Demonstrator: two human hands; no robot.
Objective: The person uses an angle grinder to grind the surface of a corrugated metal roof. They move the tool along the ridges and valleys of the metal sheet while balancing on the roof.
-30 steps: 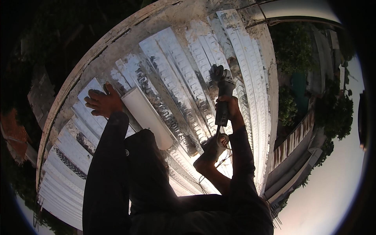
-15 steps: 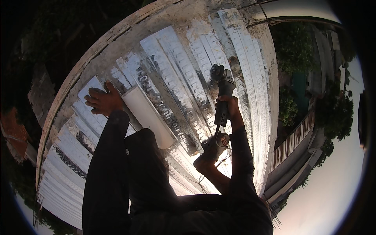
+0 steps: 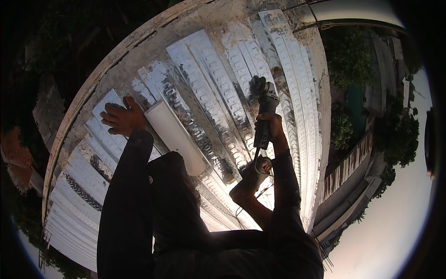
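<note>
My right hand (image 3: 271, 122) is wrapped round the body of a dark angle grinder (image 3: 268, 101). The grinder's dark head and guard (image 3: 258, 87) point away from me, over the ribbed metal decking (image 3: 211, 69). From its near end a cord (image 3: 256, 156) runs back beside my foot (image 3: 255, 179). Out to the left, my left hand (image 3: 124, 117) lies with fingers spread at the end of a metal sheet. Next to that hand, a pale pipe (image 3: 174, 135) rests on the decking, partly hidden by my knee.
A rough concrete border (image 3: 111, 65) curves round the decking's far and left sides. Dark bars (image 3: 348, 22) cross the far right corner. Beyond the right edge, trees (image 3: 346, 60) and a rusty corrugated roof (image 3: 348, 169) appear lower down. Bright glare covers the metal near my foot.
Almost everything stays as it was. The left hand remains spread in place, and the grinder keeps its position in my right hand.
</note>
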